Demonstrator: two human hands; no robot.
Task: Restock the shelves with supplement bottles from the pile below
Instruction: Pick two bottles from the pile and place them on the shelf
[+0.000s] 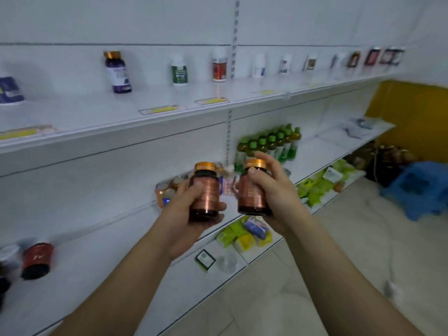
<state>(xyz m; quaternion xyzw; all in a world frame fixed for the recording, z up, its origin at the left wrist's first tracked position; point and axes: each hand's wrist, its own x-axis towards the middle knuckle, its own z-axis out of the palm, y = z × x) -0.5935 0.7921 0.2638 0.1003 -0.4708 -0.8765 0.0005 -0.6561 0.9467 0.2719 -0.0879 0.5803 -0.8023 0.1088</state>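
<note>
Left hand [191, 209] fingers curled round one brown bottle [204, 190]; right hand [271, 190] fingers wrapped round a second bottle [253, 187], both upright, caps up, side by side, probably ready for shelving. Above the fingers, top shelf [169, 122] with spaced single bottles; behind them, the pile [167, 190].

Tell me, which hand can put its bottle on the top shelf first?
Probably the left hand. Its copper-labelled bottle sits below the bare stretch of top shelf. The right hand, gripping its own bottle, is farther right.
</note>
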